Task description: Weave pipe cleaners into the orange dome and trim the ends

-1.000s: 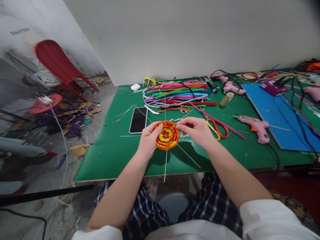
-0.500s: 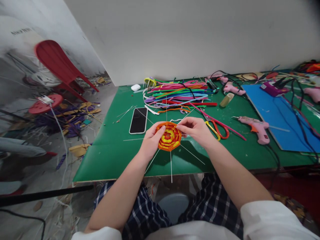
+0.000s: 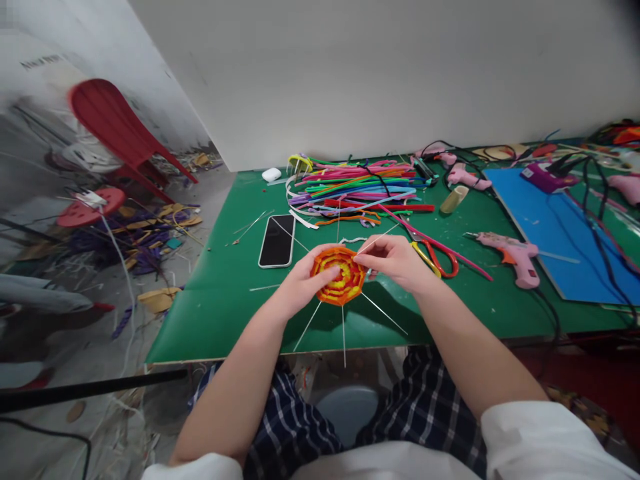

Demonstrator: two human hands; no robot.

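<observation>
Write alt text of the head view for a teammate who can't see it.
The left hand holds an orange and yellow disc with thin white spokes over a green table; the right hand pinches at its edge. Around lie a phone, colourful strips, scissors and pink glue guns.

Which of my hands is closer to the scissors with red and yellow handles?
Your right hand: it is just left of the scissors. Your left hand is farther left, gripping the octagonal orange and yellow woven piece.

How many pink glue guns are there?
4: nearest gun, left of the blue board; second gun farther back; third gun behind that; fourth gun cut off at the right edge. More may be hidden.
</observation>
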